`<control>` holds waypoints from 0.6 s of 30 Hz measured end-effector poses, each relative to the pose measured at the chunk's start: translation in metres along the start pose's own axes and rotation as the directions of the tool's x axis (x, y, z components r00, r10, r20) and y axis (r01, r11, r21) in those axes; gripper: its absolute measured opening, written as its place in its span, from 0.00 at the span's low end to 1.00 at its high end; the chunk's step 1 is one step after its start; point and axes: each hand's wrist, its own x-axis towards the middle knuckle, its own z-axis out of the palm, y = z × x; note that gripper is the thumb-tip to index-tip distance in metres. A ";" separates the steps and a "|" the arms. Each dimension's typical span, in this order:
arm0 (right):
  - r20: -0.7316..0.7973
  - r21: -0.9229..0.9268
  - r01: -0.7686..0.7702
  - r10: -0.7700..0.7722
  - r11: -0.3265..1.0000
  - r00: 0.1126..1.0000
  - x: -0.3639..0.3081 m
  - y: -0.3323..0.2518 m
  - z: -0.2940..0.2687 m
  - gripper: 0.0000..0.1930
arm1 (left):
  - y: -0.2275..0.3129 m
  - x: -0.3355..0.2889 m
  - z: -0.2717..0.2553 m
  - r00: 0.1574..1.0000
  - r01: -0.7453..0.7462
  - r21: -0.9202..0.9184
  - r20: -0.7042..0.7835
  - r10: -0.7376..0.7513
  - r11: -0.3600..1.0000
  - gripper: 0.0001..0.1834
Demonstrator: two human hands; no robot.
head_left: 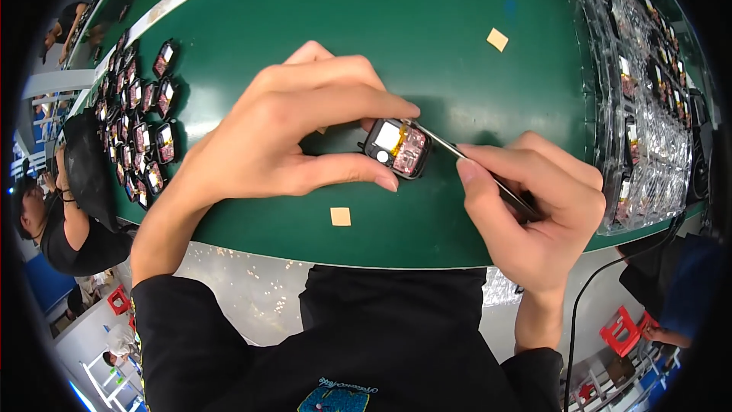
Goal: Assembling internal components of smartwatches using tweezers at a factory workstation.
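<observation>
My left hand (293,133) pinches a small black watch-like case (397,148) between thumb and forefinger, holding it over the green mat (427,38). The case lies open side up, showing a pale battery and reddish circuit parts inside. My right hand (534,214) grips metal tweezers (457,154) whose tips touch the case's upper right edge.
Several similar open cases (145,122) lie in rows at the mat's left end. Clear plastic trays (648,107) holding more parts stand along the right. Two small tan squares (497,39) (340,216) lie on the mat. Another person (53,221) sits to the left.
</observation>
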 end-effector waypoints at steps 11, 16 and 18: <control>0.061 -0.091 0.054 -0.049 0.994 0.997 0.004 0.004 0.006 0.09 | -0.002 0.006 -0.002 0.999 -0.023 0.025 0.023 0.022 0.999 0.39; 0.061 -0.096 0.074 -0.069 0.993 0.996 0.002 0.005 0.003 0.10 | 0.000 0.005 -0.001 1.000 0.015 0.032 0.023 -0.015 0.999 0.41; 0.065 -0.112 0.092 -0.085 0.989 0.994 0.001 0.004 0.002 0.11 | 0.001 0.004 0.002 0.996 0.063 -0.033 -0.064 -0.065 0.997 0.40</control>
